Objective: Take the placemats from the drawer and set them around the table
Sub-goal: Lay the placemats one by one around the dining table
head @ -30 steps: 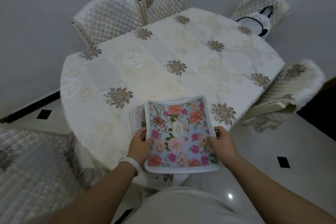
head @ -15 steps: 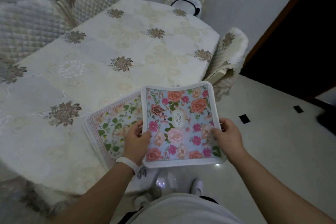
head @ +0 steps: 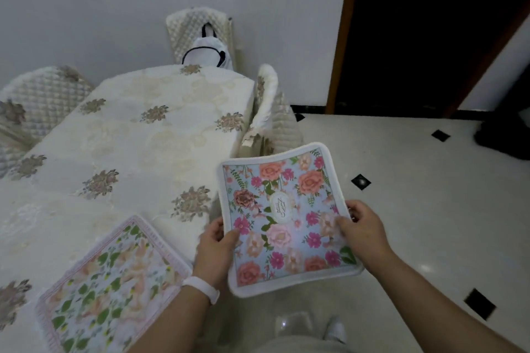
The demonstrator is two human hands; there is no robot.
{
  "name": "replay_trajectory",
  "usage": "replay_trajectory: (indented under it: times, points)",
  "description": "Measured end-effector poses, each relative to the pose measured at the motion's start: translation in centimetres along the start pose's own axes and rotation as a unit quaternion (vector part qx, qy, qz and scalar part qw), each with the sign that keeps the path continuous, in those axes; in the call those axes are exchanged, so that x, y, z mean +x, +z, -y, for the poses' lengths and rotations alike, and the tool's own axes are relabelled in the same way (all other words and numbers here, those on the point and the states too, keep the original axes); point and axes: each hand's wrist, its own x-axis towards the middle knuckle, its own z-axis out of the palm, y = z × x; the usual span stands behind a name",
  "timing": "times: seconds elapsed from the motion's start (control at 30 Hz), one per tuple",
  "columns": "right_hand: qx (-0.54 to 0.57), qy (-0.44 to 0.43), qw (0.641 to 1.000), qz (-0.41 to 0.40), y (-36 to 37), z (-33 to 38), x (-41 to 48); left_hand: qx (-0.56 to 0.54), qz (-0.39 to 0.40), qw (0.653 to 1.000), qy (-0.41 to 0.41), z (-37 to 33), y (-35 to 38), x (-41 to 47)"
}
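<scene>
Hands: I see both gripping one blue placemat (head: 286, 218), one on each side edge.
Left hand: the left hand (head: 213, 246) pinches the mat's left edge, thumb pressed on the printed face; the other fingers go behind the mat, where I cannot see them.
Right hand: the right hand (head: 362, 228) pinches the right edge, thumb lying across the flowers and fingers curled round the back.
Arms: both bare forearms reach forward from the bottom of my view, and a white wristband (head: 202, 291) sits on the left wrist.
Held mat: it is in the air off the near right corner of the surface (head: 137, 137), over the pale floor (head: 415, 209). The printed face is turned up toward me, with a white border and an oval label in the middle.
Second mat: a pink-bordered placemat (head: 111, 284) with green leaves lies flat at the near edge of the surface, and the left forearm crosses over its near corner.
Cloth: I read cream fabric with brown flower clusters draped over the surface.
Chairs: the quilted far chair (head: 198, 26) carries a white bag (head: 208, 51) with black trim. A right-side chair (head: 272, 112) and a left-side chair (head: 43, 94) stand close against the surface.
Background: a dark doorway (head: 430, 23) with a wooden frame is at the upper right.
</scene>
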Motion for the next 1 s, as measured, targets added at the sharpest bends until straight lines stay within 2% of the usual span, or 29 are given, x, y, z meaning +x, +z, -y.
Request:
replay_trajectory:
  times: [0.23,0.4,0.7,1.0]
  points:
    - [0.018,0.011,0.998,-0.052,-10.0,-0.6,5.0,0.018,0.040,0.999,0.019,-2.8,12.4,2.2]
    - [0.032,0.016,0.996,-0.085,-13.8,-0.8,7.2,0.006,0.056,0.998,0.007,-3.9,17.1,3.8]
    - [0.026,0.040,0.992,-0.120,-15.6,-0.4,13.4,-0.021,0.066,0.997,-0.030,-5.2,22.3,11.1]
    - [0.003,0.058,0.987,-0.147,-14.6,3.6,26.4,-0.038,0.108,0.992,-0.060,-9.1,27.0,25.2]
